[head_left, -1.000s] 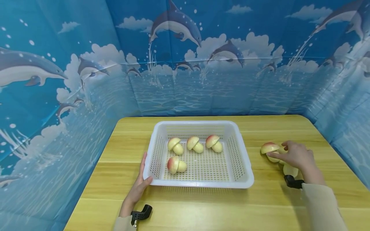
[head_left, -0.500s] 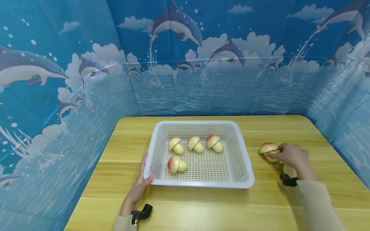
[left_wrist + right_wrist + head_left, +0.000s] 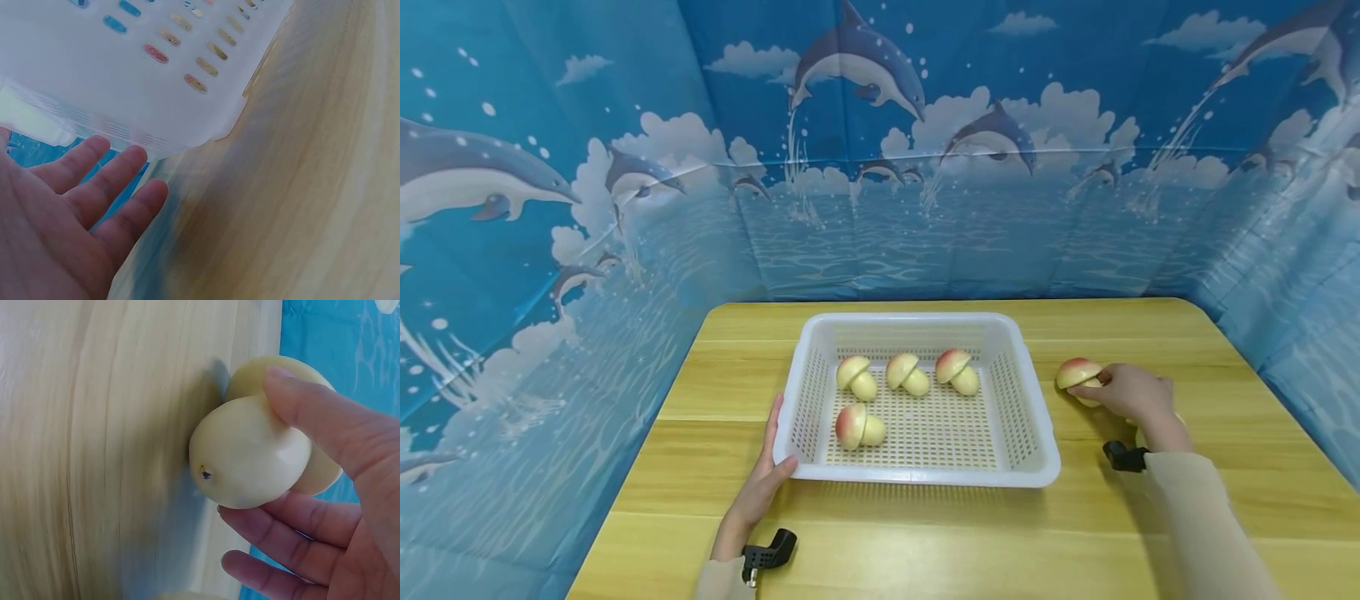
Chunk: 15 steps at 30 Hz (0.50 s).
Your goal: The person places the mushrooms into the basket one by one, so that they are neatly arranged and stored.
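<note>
My right hand pinches a mushroom with a red and yellow cap, right of the basket. In the right wrist view, thumb and fingers sit on either side of its pale stem, close over the wood. My left hand rests against the near left corner of the white plastic basket, thumb at the rim. Its fingers look nearly straight along the outer wall in the left wrist view. Several similar mushrooms lie in the basket, most in a far row.
Another pale mushroom lies partly hidden beneath my right wrist. The wooden table carries the basket in its middle. A blue dolphin-print curtain hangs behind and at both sides. Black wrist cameras are strapped to my wrists.
My right hand has moved left toward the basket, taking the mushroom along and away from the one near my wrist. My left hand and the basket stay in place.
</note>
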Each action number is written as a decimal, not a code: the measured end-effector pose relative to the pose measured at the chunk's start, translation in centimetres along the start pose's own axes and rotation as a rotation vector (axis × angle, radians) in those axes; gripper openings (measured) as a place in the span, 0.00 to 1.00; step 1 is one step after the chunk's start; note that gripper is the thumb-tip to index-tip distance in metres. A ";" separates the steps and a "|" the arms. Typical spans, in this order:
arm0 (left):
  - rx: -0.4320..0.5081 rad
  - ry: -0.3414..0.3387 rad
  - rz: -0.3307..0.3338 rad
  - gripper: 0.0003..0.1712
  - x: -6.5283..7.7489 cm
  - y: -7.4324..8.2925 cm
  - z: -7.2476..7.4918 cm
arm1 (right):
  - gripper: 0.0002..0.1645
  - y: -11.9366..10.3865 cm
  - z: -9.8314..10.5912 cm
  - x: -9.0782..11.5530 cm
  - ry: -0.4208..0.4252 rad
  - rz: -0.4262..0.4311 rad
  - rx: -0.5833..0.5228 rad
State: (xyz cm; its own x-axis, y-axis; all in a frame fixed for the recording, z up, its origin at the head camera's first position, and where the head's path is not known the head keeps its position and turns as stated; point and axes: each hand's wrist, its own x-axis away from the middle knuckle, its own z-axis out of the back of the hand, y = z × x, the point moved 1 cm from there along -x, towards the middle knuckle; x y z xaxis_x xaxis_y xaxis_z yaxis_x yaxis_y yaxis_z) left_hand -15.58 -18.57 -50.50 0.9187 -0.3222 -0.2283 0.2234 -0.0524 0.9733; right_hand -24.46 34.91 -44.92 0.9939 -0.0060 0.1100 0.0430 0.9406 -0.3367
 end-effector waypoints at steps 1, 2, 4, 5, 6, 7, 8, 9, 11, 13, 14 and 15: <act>-0.002 0.002 0.001 0.46 0.0 0.0 0.0 | 0.34 -0.1 -0.1 -0.1 0.000 0.003 -0.007; -0.002 0.003 0.000 0.46 0.0 0.0 0.0 | 0.34 -0.1 -0.1 -0.2 0.000 0.006 -0.010; -0.004 0.005 0.003 0.46 0.0 0.0 0.0 | 0.34 -0.2 -0.2 -0.3 -0.003 0.006 -0.016; -0.003 0.004 0.003 0.46 0.0 0.0 0.0 | 0.34 -0.2 -0.2 -0.3 -0.008 0.004 -0.019; -0.003 0.003 0.004 0.45 -0.1 0.1 0.0 | 0.34 -0.2 -0.3 -0.4 -0.011 0.001 -0.021; 0.000 0.003 0.005 0.45 -0.1 0.1 0.0 | 0.35 -0.2 -0.3 -0.4 -0.014 -0.002 -0.019; 0.000 0.002 0.006 0.46 -0.1 0.1 0.0 | 0.35 -0.2 -0.4 -0.4 -0.017 -0.005 -0.021; 0.000 0.003 0.007 0.46 -0.1 0.1 -0.1 | 0.35 -0.3 -0.4 -0.4 -0.018 -0.007 -0.022; 0.000 0.006 0.009 0.46 -0.1 0.1 0.0 | 0.36 -0.4 -0.5 -0.4 -0.019 -0.012 -0.026; -0.001 0.008 0.012 0.46 0.0 0.0 0.0 | 0.37 -0.5 -0.6 -0.3 -0.018 -0.017 -0.030; -0.003 0.009 0.015 0.46 0.0 0.0 0.0 | 0.37 -0.5 -0.6 -0.2 -0.018 -0.019 -0.034; -0.003 0.011 0.017 0.46 0.0 0.0 0.0 | 0.37 -0.5 -0.6 -0.2 -0.017 -0.019 -0.035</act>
State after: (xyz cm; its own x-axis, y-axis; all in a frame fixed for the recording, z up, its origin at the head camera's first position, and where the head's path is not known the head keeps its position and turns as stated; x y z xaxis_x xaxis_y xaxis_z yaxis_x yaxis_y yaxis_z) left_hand -15.60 -18.56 -50.51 0.9257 -0.3129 -0.2124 0.2091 -0.0447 0.9769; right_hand -24.61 34.21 -45.29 0.9910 -0.0174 0.1329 0.0655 0.9279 -0.3671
